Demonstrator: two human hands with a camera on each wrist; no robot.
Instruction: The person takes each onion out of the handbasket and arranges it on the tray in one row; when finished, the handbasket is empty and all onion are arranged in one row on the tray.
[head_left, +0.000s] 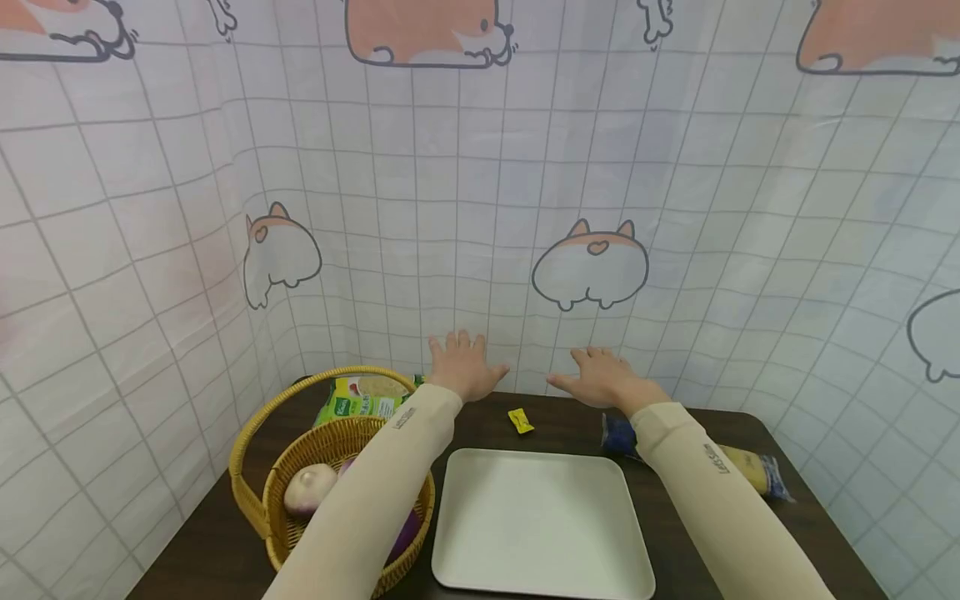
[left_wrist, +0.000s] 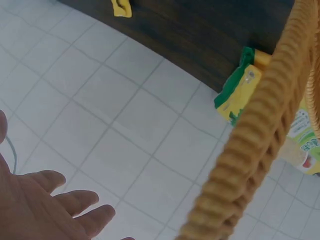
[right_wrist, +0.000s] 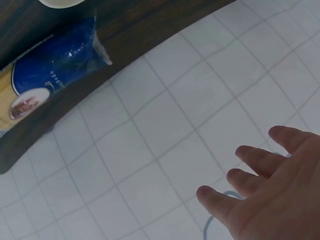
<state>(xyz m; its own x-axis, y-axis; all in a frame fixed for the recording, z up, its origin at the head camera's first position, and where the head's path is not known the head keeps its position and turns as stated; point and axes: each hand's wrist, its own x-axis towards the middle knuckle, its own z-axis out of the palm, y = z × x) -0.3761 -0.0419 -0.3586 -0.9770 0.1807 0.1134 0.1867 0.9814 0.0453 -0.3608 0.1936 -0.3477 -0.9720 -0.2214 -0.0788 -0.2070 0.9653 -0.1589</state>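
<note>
Yellow packet (head_left: 521, 421) lying on table (head_left: 480, 425), just beyond tray (head_left: 540, 521), between both hands in head view. Left hand (head_left: 463, 367) raised near table's far edge, fingers straight, spread; green bag (head_left: 360, 406) and basket (head_left: 318, 442) with pale vegetable (head_left: 309, 487) near. Right hand (head_left: 607, 381) likewise raised, fingers apart; pasta bag (head_left: 750, 471) partly behind right sleeve (head_left: 720, 492).

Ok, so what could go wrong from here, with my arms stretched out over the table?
Your left sleeve passes over the basket, so pulling back might catch its handle and drag it. Your right sleeve crosses the blue-and-yellow packet, which lies near the edge of the table; a sideways brush could push it off. The small yellow packet between your arms might get swept aside.
</note>
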